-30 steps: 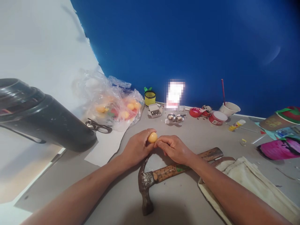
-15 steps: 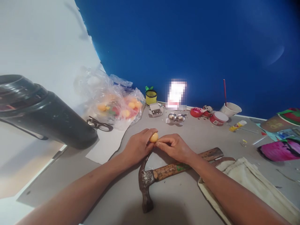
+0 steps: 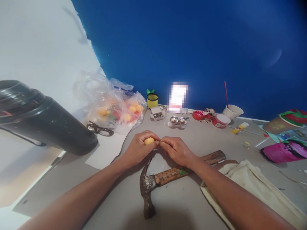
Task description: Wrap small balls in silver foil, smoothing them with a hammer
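Observation:
My left hand is curled around a small yellow-orange ball, which looks like a ping-pong ball. Its thumb and forefinger reach toward the right, meeting the fingertips of my right hand. The right thumb and forefinger are pinched together; whatever is between them is too small to make out. Below both hands a claw hammer lies on the table, its head to the left and its wooden handle passing under my right wrist.
A dark flask leans at the left near eyeglasses and a plastic bag of coloured balls. Further back are a small box of metal bits, two silver balls and paint containers. A cream cloth bag lies right.
The ball has shifted from the fingertips deeper into my left hand. My left thumb and forefinger now stretch out to my right fingertips. The view has moved slightly.

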`<move>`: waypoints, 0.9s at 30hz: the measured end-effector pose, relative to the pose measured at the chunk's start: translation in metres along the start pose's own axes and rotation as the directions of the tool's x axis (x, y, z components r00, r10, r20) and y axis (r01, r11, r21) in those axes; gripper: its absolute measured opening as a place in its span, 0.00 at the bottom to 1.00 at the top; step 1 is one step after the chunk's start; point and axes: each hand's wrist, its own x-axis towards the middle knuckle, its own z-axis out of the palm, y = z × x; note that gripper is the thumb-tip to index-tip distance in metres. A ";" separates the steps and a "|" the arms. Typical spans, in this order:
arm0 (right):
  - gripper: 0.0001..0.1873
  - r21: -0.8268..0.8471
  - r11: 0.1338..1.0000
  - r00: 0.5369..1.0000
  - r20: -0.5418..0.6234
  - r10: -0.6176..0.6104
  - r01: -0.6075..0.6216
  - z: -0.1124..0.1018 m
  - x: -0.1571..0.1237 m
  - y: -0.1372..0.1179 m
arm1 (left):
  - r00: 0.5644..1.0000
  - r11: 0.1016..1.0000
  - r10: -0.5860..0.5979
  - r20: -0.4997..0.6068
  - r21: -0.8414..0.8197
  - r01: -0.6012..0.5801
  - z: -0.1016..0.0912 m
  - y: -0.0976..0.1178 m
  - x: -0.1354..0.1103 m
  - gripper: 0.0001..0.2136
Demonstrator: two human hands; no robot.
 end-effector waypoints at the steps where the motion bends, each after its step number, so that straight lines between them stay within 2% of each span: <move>1: 0.19 0.011 1.000 1.000 -0.002 0.018 -0.018 0.001 0.000 0.000 | 1.000 1.000 0.006 -0.008 0.020 -0.005 0.001 0.000 0.000 0.05; 5: 0.18 -0.013 0.999 0.998 -0.054 0.037 -0.038 0.004 0.001 0.002 | 0.997 0.997 -0.071 0.011 -0.026 0.071 0.002 -0.002 -0.002 0.06; 9: 0.13 -0.093 0.995 0.975 -0.222 0.003 -0.024 0.007 0.000 0.005 | 0.987 0.979 -0.153 0.053 -0.129 0.159 0.002 -0.004 -0.001 0.08; 11: 0.09 -0.151 0.988 0.957 -0.285 -0.059 0.016 0.007 -0.001 0.006 | 0.977 0.956 -0.196 0.088 -0.203 0.210 0.002 -0.006 0.000 0.08; 14: 0.12 -0.259 0.954 0.938 -0.268 -0.219 0.148 0.007 -0.003 0.005 | 0.953 0.887 -0.256 0.160 -0.354 0.298 0.004 -0.009 0.001 0.11; 17: 0.15 -0.351 0.910 0.922 -0.229 -0.312 0.221 0.005 -0.005 0.003 | 0.933 0.799 -0.281 0.225 -0.483 0.357 0.005 -0.009 0.002 0.13; 23: 0.15 -0.482 0.838 0.893 -0.214 -0.395 0.255 0.000 -0.006 -0.002 | 0.886 0.643 -0.251 0.390 -0.617 0.454 0.001 -0.006 0.003 0.10; 27: 0.14 -0.488 0.831 0.868 -0.253 -0.426 0.266 -0.002 -0.006 -0.001 | 0.878 0.605 -0.207 0.431 -0.649 0.461 -0.002 -0.004 0.003 0.12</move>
